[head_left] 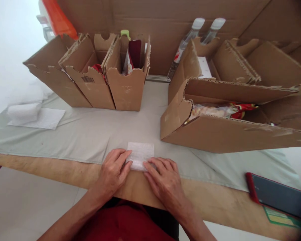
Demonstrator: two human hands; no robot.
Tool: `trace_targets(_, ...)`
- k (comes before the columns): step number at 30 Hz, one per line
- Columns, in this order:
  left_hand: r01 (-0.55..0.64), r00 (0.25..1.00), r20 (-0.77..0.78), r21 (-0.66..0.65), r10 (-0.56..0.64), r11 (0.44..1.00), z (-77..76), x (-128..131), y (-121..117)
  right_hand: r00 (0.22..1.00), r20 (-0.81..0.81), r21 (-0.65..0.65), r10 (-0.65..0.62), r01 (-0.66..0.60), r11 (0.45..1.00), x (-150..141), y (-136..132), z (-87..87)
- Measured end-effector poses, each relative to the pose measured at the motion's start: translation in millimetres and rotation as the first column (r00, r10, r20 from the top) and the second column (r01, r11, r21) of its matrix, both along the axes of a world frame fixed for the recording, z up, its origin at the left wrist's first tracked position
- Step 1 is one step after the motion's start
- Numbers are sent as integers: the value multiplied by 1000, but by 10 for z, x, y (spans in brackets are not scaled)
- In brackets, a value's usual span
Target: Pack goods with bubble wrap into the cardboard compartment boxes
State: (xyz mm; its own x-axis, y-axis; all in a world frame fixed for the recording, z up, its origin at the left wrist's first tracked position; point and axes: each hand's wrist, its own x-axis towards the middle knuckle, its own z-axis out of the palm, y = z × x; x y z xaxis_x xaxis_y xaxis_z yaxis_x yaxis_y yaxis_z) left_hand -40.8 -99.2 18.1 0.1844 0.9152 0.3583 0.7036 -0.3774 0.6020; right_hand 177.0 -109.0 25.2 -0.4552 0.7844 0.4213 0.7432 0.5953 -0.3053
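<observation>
A small white sheet [141, 149], thin and slightly textured like bubble wrap or tissue, lies at the table's front edge. Its near side looks folded or rolled over. My left hand [114, 167] grips the sheet's left side between thumb and fingers. At the near right corner, my right hand [164, 175] pinches it the same way, fingers bent. Whether anything is wrapped inside the sheet cannot be seen. Off to the left lies a stack of similar white sheets [47, 118], with a folded piece [25, 112] on top.
Cardboard bins [127, 88] stand at back left, some with packets inside. More cardboard boxes [230, 134] fill the right, one holding a red packet [242, 110]. Clear bottles [185, 43] stand behind them. A red-cased phone [281, 195] lies at the front right on a green card [278, 217].
</observation>
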Motion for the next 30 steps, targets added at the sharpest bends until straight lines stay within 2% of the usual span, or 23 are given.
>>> trace_targets(3, -112, 966, 210, -178, 149, 978, 62, -46, -199, 992, -121, -37, -40, 36, 999, -15, 45, -24)
trace_targets(5, -135, 871, 388, -398, 300, 907, 123, -48, -330, 972, -219, -93, -79, 60, 994, -24, 24, -4)
trace_targets(6, -98, 797, 472, -513, 376, 853, 151, -33, -379, 960, -259, -125, -103, 73, 990, -36, 0, 12)
trace_targets(8, 71, 625, 616, -657, 480, 751, 192, 29, -430, 937, -313, -201, -154, 93, 975, -81, -69, 45)
trace_targets(10, 267, 482, 714, -671, 507, 691, 206, 111, -424, 921, -346, -279, -178, 80, 957, -146, -148, 65)
trace_targets(11, 342, 435, 746, -655, 504, 674, 206, 148, -409, 918, -357, -297, -173, 64, 953, -176, -185, 68)
trace_targets(13, 426, 390, 778, -627, 493, 652, 204, 192, -375, 926, -343, -278, -157, 59, 959, -208, -245, 72)
trace_targets(15, 440, 419, 772, -634, 479, 637, 219, 193, -355, 935, -304, -227, -183, 115, 967, -180, -276, 90)
trace_targets(17, 436, 531, 738, -659, 416, 613, 261, 172, -346, 922, -314, -274, -228, 142, 951, -99, -281, 140)
trace_targets(19, 465, 650, 707, -660, 278, 590, 320, 161, -338, 889, -387, -445, -245, 53, 894, -4, -272, 217)
trace_targets(21, 513, 712, 687, -651, 146, 559, 364, 179, -331, 848, -448, -610, -282, -59, 791, 67, -262, 292)
trace_targets(23, 536, 741, 666, -661, 83, 526, 362, 215, -336, 819, -466, -706, -335, -116, 698, 100, -258, 335)
trace_targets(25, 535, 753, 652, -682, 84, 499, 303, 246, -359, 794, -484, -744, -368, -152, 650, 117, -261, 339)
trace_targets(27, 556, 741, 664, -692, 103, 461, 202, 255, -395, 775, -505, -749, -380, -175, 639, 143, -271, 318)
trace_targets(30, 576, 737, 668, -701, 103, 420, 55, 242, -433, 781, -487, -743, -391, -135, 655, 210, -286, 298)
